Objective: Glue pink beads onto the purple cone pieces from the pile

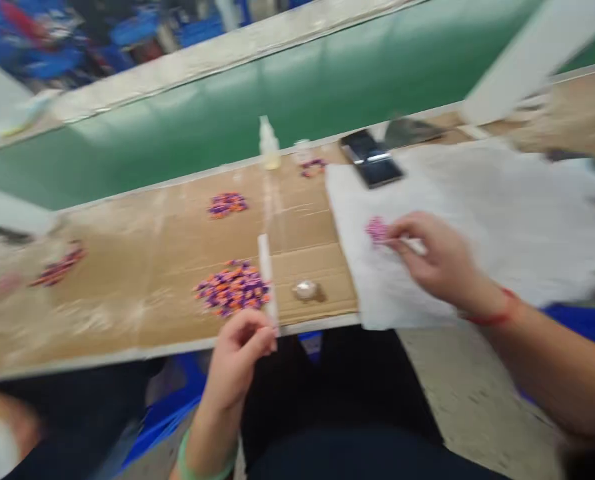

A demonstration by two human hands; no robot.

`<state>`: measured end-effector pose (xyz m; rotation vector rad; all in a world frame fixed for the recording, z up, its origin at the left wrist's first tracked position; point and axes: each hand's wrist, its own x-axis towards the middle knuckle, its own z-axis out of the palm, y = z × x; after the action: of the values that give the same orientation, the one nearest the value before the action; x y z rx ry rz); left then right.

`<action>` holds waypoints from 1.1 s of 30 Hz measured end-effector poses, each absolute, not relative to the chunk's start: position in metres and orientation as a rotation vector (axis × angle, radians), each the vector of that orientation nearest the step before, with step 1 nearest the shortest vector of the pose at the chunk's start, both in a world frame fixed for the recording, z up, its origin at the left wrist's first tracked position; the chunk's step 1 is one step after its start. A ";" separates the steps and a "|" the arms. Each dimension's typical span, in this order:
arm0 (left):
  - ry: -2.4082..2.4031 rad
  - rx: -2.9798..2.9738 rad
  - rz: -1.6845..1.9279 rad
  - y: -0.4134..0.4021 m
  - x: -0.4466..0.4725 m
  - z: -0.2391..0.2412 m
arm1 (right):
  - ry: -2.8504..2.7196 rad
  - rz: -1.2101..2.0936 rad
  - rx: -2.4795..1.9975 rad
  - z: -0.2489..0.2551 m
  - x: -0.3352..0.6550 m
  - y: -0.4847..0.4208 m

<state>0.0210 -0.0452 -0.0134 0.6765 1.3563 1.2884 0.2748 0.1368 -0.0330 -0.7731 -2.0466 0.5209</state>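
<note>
My right hand (434,260) is over the white sheet (442,180), its thumb and forefinger pinched together at the edge of a small pink cluster of tiny pieces (376,229). Whatever lies between those fingertips is too blurred to name. At the table's front edge, my left hand (244,350) has its fingers curled in and the thumb pressed against them; any held thing is hidden. Just beyond it lies a heap of small purple and orange pieces (234,287). Beside the heap runs a narrow white strip (267,273). A small shiny silvery object (305,289) rests on the cardboard to the right.
Smaller purple and orange piles (227,205) lie farther back and at left (60,263). A dropper-like bottle (268,145), a small clear container (303,152) and a dark phone (371,158) stand or lie near the green divider (277,100). Another person's arm (7,413) shows at lower left.
</note>
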 end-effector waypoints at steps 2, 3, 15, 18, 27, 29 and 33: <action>1.405 0.837 1.277 -0.035 0.016 -0.019 | -2.111 0.399 -0.776 -0.019 0.295 0.129; 1.391 0.921 1.248 -0.030 0.017 -0.019 | -2.135 0.367 -0.725 -0.014 0.296 0.126; 1.290 1.449 1.154 0.024 0.088 0.036 | -2.189 0.237 -0.455 0.022 0.278 0.089; 1.305 1.406 1.172 0.021 0.085 0.032 | -2.236 0.119 -0.573 0.010 0.288 0.105; 1.303 1.257 1.189 0.006 0.073 0.014 | -2.461 0.334 -1.024 -0.046 0.316 0.149; 1.300 1.239 1.197 0.004 0.072 0.012 | -2.440 0.366 -1.039 -0.045 0.318 0.147; 1.317 1.194 1.260 -0.001 0.066 0.010 | -2.402 0.453 -1.083 -0.042 0.320 0.145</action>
<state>0.0661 -0.0011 0.0096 1.1942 1.3170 1.2598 0.3196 0.1450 -0.0422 -1.0831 -2.4019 0.4526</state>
